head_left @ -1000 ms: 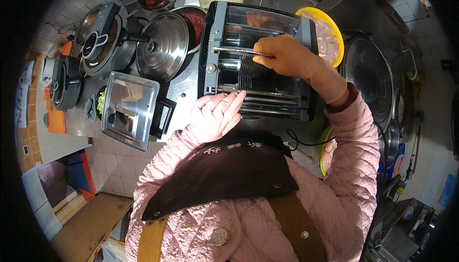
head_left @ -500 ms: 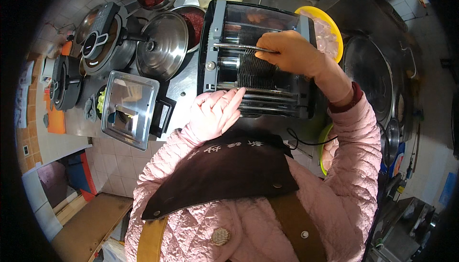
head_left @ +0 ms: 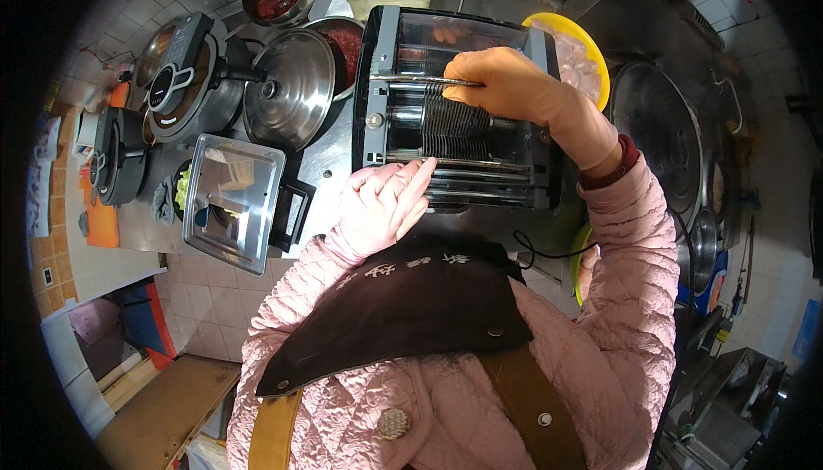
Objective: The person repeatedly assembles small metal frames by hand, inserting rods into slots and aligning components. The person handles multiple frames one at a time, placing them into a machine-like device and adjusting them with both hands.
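Observation:
A black meat-cutting machine (head_left: 549, 161) with grey side plates stands on the counter before me. Inside it is a row of thin blades (head_left: 454, 131) between metal shafts. My right hand (head_left: 497, 84), in a thin glove, is closed round one end of a slim metal rod (head_left: 403, 79) that lies across the top of the machine. The rod's other end reaches over the left side plate. My left hand (head_left: 381, 204), also gloved, rests at the machine's near left corner. Its fingers are stretched out, the forefinger near the front shaft, and I see nothing in it.
A yellow bowl (head_left: 607, 84) of pale raw meat stands behind right. To the left are a steel lid (head_left: 291, 84), a pot of red minced food (head_left: 345, 45), a clear tray (head_left: 236, 251) and cookers (head_left: 184, 123). A black cable (head_left: 549, 256) hangs by the near edge.
My right hand and the metal rod have shifted slightly left over the machine. My left hand stays at the near left corner. The whole view has moved a little.

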The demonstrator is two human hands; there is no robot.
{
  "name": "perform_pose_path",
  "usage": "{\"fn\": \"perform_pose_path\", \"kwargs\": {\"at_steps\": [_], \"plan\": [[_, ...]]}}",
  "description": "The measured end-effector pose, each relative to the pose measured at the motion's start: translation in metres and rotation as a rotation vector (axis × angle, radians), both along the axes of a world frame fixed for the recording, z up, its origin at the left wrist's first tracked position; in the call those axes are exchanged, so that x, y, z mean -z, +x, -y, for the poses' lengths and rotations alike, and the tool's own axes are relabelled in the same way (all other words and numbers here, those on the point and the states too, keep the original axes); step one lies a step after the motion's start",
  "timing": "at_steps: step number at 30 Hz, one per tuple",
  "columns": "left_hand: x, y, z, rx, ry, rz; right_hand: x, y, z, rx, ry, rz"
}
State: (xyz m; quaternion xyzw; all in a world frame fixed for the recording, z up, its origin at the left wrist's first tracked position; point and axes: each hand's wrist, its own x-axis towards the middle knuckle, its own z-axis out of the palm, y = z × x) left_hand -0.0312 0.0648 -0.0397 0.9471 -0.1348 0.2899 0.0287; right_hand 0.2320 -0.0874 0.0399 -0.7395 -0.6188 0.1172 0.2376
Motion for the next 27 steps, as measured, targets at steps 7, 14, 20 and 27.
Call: {"fn": "perform_pose_path", "kwargs": {"at_steps": [7,14,20,27], "plan": [[0.0,0.0,0.0,-0.001,0.019,0.016,-0.004,0.009,0.0,-0.017,-0.027,0.027],[0.003,0.0,0.0,-0.011,0.021,0.02,0.002,0.003,0.0,-0.019,0.003,0.014],[0.003,-0.001,0.001,-0.013,0.004,-0.003,0.003,-0.002,-0.001,0.053,-0.075,0.038],[0.001,0.001,0.0,-0.005,0.006,0.007,0.012,0.004,-0.001,0.016,-0.011,0.155]]}}
